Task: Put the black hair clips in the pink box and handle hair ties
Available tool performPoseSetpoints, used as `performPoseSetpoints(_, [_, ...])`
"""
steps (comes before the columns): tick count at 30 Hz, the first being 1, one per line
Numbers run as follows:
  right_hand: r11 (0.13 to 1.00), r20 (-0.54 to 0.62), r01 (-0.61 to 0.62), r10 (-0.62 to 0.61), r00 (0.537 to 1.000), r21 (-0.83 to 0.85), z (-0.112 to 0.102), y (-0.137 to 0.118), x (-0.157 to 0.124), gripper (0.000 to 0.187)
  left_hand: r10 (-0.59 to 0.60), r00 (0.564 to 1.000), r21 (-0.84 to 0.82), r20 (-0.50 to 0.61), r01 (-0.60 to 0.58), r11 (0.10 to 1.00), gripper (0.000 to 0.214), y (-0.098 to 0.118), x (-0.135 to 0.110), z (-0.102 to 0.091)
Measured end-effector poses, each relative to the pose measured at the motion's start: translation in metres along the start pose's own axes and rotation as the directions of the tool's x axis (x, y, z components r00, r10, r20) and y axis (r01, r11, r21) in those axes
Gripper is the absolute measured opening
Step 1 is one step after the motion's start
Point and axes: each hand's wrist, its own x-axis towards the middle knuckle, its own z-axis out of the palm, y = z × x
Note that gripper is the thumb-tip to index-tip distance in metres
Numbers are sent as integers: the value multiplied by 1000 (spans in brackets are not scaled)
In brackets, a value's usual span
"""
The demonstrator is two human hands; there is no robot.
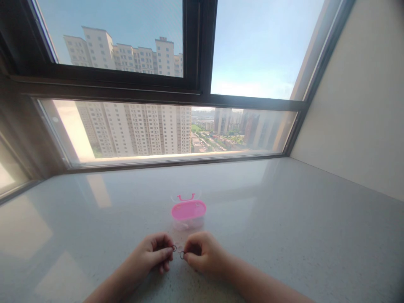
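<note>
My left hand [154, 253] and my right hand [203, 254] rest close together on the pale stone sill [284, 219], both with fingers curled into a pinch. Each pinches a small metal ring: one ring [174, 248] at the left fingertips, another ring [182, 255] at the right fingertips. The two rings sit a short gap apart. Just beyond the hands stands a small clear plastic box with a pink lid [188, 210] and a pink handle, closed and untouched.
A wide window [164, 130] with a dark frame runs along the far edge of the sill, looking out on tall buildings. A plain wall [362, 105] closes off the right side.
</note>
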Motion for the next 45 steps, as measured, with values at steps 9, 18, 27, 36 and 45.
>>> performPoseSetpoints(9, [999, -6, 27, -27, 1000, 18, 0, 2, 1, 9, 9, 1000, -2, 9, -9, 1000, 27, 1, 1, 0])
performPoseSetpoints(18, [999, 3, -5, 5, 1000, 39, 1, 2, 0, 8, 22, 1000, -3, 15, -22, 1000, 26, -4, 2, -2])
performPoseSetpoints(27, [997, 19, -31, 30, 999, 74, -1, 1, 1, 6, 17, 1000, -11, 13, -17, 1000, 27, -5, 2, -2])
performPoseSetpoints(36, [994, 16, -64, 62, 998, 88, 0, 0, 1, 6, 20, 1000, -3, 23, -19, 1000, 26, -6, 3, -2])
performPoseSetpoints(45, [995, 14, -65, 64, 998, 73, 0, 1, 0, 5, 19, 1000, -23, 23, -18, 1000, 24, -4, 2, -2])
